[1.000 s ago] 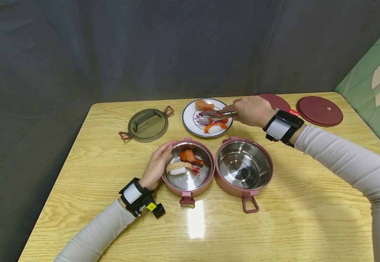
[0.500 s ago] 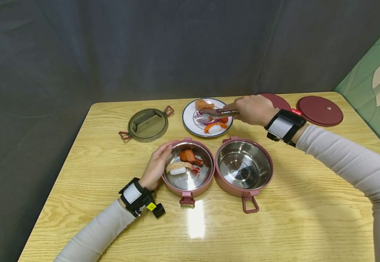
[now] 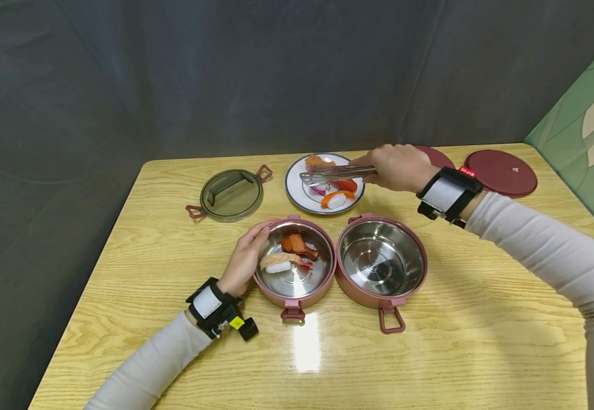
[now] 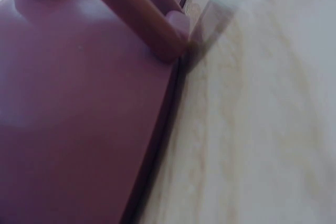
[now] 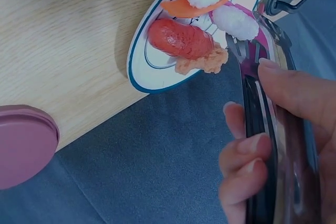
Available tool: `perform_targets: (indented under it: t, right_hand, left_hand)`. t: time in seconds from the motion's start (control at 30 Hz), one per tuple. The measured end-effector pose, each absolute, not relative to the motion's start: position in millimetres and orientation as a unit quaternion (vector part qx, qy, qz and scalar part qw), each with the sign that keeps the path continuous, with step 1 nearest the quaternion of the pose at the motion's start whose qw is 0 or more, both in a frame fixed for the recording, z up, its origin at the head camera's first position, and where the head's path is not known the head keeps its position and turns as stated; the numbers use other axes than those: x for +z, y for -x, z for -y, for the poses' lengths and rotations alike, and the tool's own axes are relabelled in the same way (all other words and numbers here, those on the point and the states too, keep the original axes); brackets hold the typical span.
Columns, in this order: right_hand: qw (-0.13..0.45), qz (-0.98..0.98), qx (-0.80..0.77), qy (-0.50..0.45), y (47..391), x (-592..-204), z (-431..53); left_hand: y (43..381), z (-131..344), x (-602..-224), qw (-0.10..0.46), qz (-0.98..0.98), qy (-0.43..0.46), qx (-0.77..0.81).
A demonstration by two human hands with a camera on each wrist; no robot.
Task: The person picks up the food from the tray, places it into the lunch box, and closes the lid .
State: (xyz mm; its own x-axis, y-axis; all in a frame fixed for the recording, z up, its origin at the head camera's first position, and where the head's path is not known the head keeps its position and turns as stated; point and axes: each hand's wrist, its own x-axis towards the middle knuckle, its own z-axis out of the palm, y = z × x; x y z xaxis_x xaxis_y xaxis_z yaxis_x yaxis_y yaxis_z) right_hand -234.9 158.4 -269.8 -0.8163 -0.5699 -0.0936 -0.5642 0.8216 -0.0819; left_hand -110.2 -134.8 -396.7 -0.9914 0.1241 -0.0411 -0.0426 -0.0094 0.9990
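LH (image 3: 242, 259) unchanged, laid straight-ish on L bowl (image 3: 315, 296) side; RH (image 3: 399, 167) grips tongs (image 3: 350, 171), nudged farther back vs prev. Tips over plate (image 3: 298, 192), sausage (image 3: 348, 185) more exposed now, can't tell if tips touch anything. R bowl (image 3: 363, 297) abuts L bowl

Light is glaring off my surface (image 3: 461, 364) and glinting in the pot (image 3: 294, 285) at my left grip (image 3: 242, 259); soft shadow is lying below my right sleeve (image 3: 543, 253). My left-wrist view is blurring, my right-wrist one looking dim and bluish.
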Motion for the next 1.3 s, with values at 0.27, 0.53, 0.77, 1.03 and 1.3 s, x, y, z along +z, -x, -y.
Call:
perform_targets:
  t: [0.27,0.53,0.77,1.03,1.3]
  right_hand:
    - [0.058,-0.952,-0.044,0.296,233.4,-268.2,-158.8]
    - [0.044,-0.952,-0.058,0.296,233.1,-265.2,-161.5]
    - [0.039,-0.950,-0.072,0.300,231.7,-260.5,-164.3]
    - [0.049,-0.950,-0.083,0.297,227.5,-247.0,-166.1]
    - [0.044,-0.940,-0.096,0.323,220.1,-235.8,-165.1]
  left_hand:
    - [109.5,135.4,-396.4,0.062,-0.705,-0.031,0.706]
    - [108.8,136.0,-396.1,0.062,-0.709,-0.033,0.702]
    - [109.5,136.2,-396.6,0.064,-0.708,-0.032,0.703]
    - [109.1,135.3,-395.0,0.066,-0.710,-0.023,0.700]
    - [110.7,136.1,-395.0,0.071,-0.716,-0.011,0.694]
